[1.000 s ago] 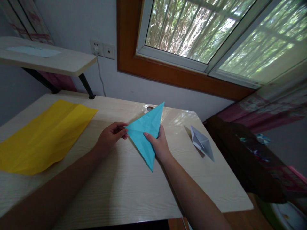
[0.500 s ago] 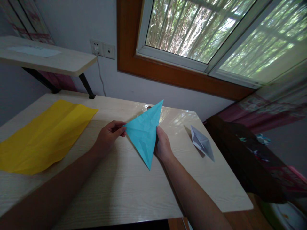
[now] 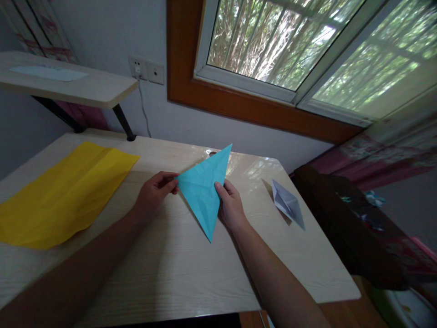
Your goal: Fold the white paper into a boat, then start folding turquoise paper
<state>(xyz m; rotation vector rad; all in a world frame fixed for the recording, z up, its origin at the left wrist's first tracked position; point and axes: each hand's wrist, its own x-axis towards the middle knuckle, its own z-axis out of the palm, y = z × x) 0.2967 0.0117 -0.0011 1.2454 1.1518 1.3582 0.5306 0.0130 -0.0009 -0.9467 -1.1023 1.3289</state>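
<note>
Between my two hands, above the desk, is a blue paper folded into a triangle (image 3: 203, 182), with crease lines across its face. My left hand (image 3: 159, 187) pinches its left corner between thumb and fingers. Along its right edge, my right hand (image 3: 232, 202) is closed on the paper with the thumb on the near face; the other fingers are mostly hidden behind it. To the right, a white folded paper boat (image 3: 288, 203) rests on the desk. A large yellow sheet of paper (image 3: 71, 196) with fold lines lies to the left.
The pale wooden desk (image 3: 198, 282) reaches the wall below a window (image 3: 256, 50). A raised shelf (image 3: 102, 91) on black legs stands at the back left, near wall sockets (image 3: 146, 70) with a cable. A dark cabinet (image 3: 358, 228) is beyond the desk's right edge.
My right thumb has moved left from the paper's right edge onto its face. The triangle's lower tip has shifted slightly left. My left hand keeps its pinch.
</note>
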